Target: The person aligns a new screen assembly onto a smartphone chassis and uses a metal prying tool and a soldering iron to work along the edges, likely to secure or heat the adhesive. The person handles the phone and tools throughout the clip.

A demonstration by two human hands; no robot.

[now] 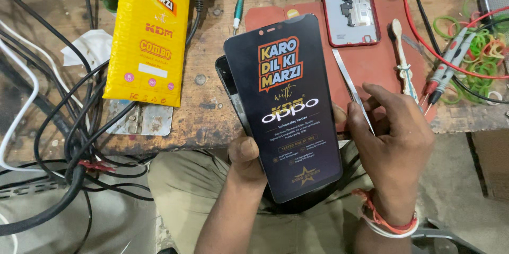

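**Hands holding a black phone screen above a cluttered repair bench**

Worn and scratched, the wooden workbench (212, 100) is lying under a spread of repair gear. The left hand (246, 161) is gripping the lower left edge of a black phone screen panel (283, 105), thumb pressing on its printed front film, while a second dark phone body (229, 87) is peeking out just behind it. The right hand (389, 150) is curling its fingers against the panel's right edge and pinching metal tweezers (350, 84) that are pointing up and away. A yellow packet (148, 37) is resting to the left beside tangled black cables (69, 127). Farther back, a red-framed opened phone (350, 5), a screwdriver (239, 0) and red multimeter probes (448, 66) are lying on the bench.
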